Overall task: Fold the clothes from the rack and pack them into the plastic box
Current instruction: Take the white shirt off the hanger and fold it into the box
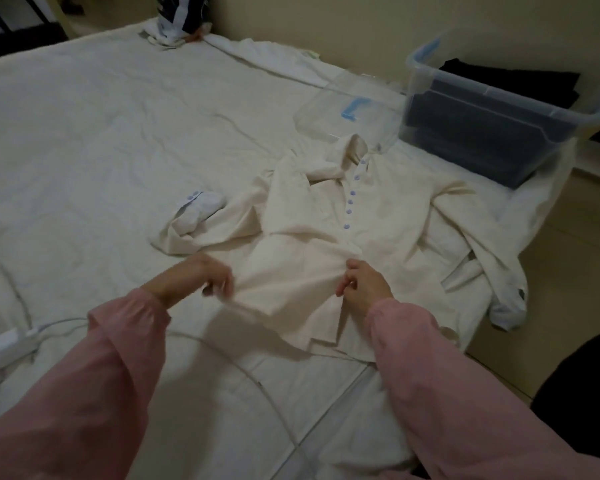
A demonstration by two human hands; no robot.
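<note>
- Head view: the cream shirt (378, 202) lies front-up on the bed (84, 133), with its collar toward the plastic box (482, 140).
- The left hand (201, 277), blurred, curls its fingers round the shirt's lower panel edge and holds it raised.
- The right hand (364, 285) pinches fabric just below the button row.
- The box sits on the bed's far right, well apart from both hands, and holds dark clothes (506, 77).

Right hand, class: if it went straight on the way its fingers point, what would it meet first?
Probably more of the cream shirt, which the right hand pinches; its fingers point across the front panel, toward the blue buttons.
</note>
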